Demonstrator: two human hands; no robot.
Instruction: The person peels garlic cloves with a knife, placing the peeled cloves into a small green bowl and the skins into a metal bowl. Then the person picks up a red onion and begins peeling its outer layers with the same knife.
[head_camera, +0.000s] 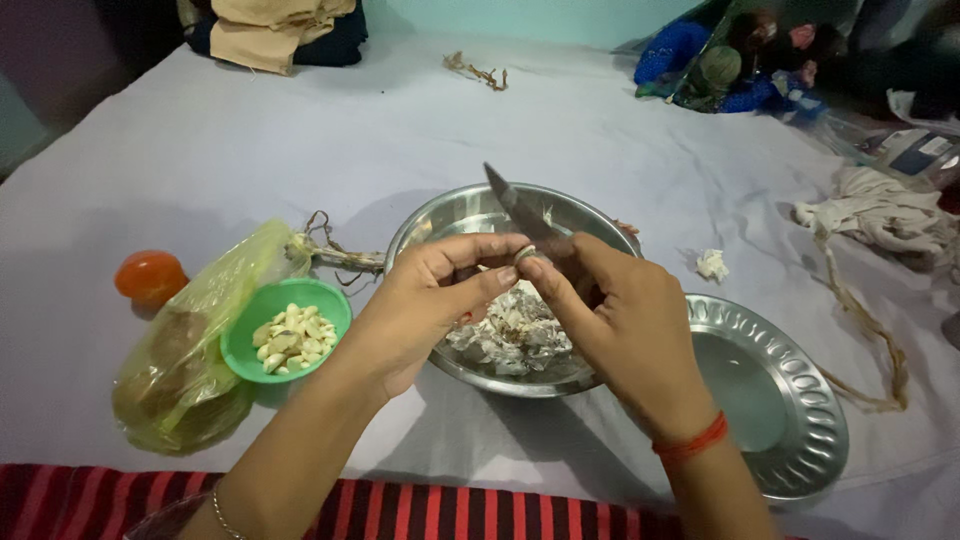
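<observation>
Right now both hands are meeting over a steel bowl (440, 215), working on one garlic clove (524, 255). The left hand (425, 300) is pinching that clove, thumb and forefinger closing on it from its own side, the other fingers curling loosely underneath. The right hand (620, 320) is gripping a knife (515, 208), its fingers wrapping the handle (which is hidden inside the fist) while the thumb tip is pressing against the same clove; the blade is sticking up and away from the knuckles, tilting toward the far rim of the bowl. So the clove is sitting between the two thumbs, just above the bowl.

Directly beneath the hands, a heap of papery garlic skins (510, 335) is lying in the bowl. Beside the left wrist, a small green bowl (243, 352) is holding peeled garlic cloves (293, 337), and it is touching a yellowish plastic bag (190, 350). Beyond that bag, further out from the left hand, an orange round thing (150, 276) is resting on the pale sheet (300, 150). Under the right forearm, an embossed steel plate (790, 400) is lying flat. A red thread (690, 442) is circling the right wrist.
</observation>
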